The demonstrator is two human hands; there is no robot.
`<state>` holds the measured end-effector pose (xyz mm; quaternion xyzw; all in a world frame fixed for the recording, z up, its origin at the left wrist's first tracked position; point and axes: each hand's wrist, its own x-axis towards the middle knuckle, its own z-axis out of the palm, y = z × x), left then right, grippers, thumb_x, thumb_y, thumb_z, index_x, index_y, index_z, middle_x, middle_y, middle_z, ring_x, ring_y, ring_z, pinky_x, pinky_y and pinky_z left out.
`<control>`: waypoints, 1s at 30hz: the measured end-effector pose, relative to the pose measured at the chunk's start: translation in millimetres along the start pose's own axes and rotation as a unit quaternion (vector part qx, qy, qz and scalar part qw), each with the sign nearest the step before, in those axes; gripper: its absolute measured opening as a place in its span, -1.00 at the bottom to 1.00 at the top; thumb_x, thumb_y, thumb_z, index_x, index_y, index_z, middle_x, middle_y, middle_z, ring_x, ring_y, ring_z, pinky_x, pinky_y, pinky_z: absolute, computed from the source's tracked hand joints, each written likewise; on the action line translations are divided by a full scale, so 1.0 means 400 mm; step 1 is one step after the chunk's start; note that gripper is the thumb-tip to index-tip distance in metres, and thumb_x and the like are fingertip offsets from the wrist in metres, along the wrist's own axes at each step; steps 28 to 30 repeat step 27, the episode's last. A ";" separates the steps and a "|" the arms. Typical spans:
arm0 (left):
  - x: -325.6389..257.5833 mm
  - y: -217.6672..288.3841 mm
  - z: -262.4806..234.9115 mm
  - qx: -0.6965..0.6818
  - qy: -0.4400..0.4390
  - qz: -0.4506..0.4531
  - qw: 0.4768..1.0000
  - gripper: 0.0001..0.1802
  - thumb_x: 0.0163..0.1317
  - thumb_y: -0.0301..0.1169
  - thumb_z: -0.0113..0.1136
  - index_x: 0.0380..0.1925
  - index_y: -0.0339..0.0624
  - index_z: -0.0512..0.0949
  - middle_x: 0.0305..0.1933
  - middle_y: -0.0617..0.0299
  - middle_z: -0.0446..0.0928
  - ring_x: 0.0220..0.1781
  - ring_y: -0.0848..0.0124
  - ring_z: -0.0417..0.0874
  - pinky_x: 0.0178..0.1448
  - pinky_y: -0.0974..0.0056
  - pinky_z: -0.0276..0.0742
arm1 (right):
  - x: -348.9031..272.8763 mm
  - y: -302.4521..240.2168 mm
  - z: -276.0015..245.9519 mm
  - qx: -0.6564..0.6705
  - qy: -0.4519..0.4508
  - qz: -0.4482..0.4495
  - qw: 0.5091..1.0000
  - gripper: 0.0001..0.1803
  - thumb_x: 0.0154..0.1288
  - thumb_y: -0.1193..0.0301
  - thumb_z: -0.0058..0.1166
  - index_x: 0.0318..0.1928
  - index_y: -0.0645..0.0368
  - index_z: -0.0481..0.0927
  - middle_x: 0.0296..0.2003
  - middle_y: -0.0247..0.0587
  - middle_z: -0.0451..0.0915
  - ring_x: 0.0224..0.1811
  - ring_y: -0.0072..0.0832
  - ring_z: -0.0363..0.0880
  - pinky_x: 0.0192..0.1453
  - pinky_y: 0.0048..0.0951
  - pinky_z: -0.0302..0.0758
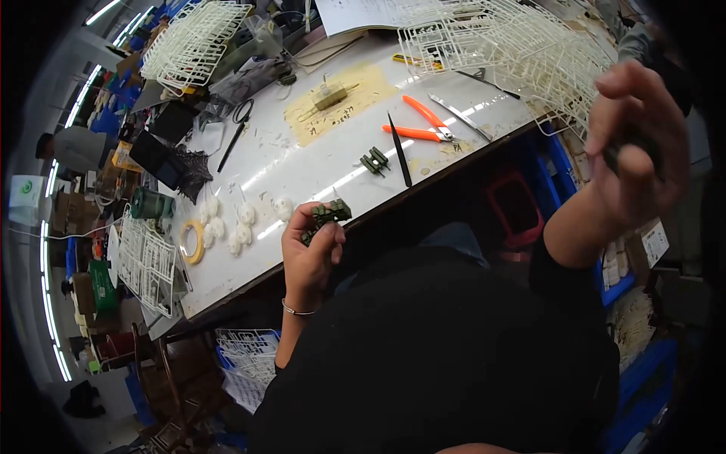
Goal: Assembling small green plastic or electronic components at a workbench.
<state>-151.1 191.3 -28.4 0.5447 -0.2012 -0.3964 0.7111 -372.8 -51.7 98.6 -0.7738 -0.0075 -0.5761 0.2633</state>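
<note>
My left hand (310,250) is closed at the table's front edge, thumb and fingers pinching a small dark green plastic model part (333,212) with a blocky surface. More dark green shows under the fingers, partly hidden. At the right, my right hand (639,159) is raised off the table, fingers curled around a dark green piece (644,150); its shape is blurred and mostly covered. A similar pair of green model parts (374,160) lies on the table between the hands, beside black tweezers (398,147).
Orange-handled nippers (423,125) and a silver knife-like tool (459,116) lie near the front edge. White sprue frames (499,53) pile up at the back right. A tape roll (192,242) and small bagged white parts (240,227) sit left. A blue bin (556,174) stands below right.
</note>
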 end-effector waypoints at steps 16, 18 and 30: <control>0.287 0.023 0.070 0.629 0.035 0.285 0.722 -0.58 0.02 -0.62 0.19 -0.04 -0.21 0.50 -0.13 0.17 0.57 -0.22 0.29 0.54 -0.12 0.31 0.48 | -0.045 0.475 0.250 -0.245 -0.235 0.227 0.913 -0.58 0.05 0.05 0.31 -0.35 0.20 0.68 -0.57 -0.25 0.58 -0.55 -0.40 0.48 -0.43 -0.44 0.40; 0.343 0.024 0.103 0.659 0.030 0.331 0.675 -0.56 0.01 -0.61 0.21 -0.02 -0.20 0.50 -0.11 0.18 0.57 -0.17 0.26 0.55 -0.05 0.29 0.48 | -0.036 0.528 0.298 -0.242 -0.322 0.224 0.888 -0.46 0.07 -0.10 0.23 -0.30 0.18 0.66 -0.47 -0.19 0.64 -0.42 -0.26 0.59 -0.33 -0.34 0.47; 0.469 0.085 0.090 0.629 0.022 0.291 0.721 -0.51 0.01 -0.55 0.25 0.04 -0.16 0.49 0.06 0.14 0.49 0.03 0.20 0.47 0.17 0.18 0.40 | 0.099 0.598 0.433 -0.233 -0.485 0.222 0.813 -0.42 0.20 -0.15 0.08 -0.31 0.19 0.63 -0.41 -0.15 0.64 -0.35 -0.16 0.58 -0.22 -0.27 0.49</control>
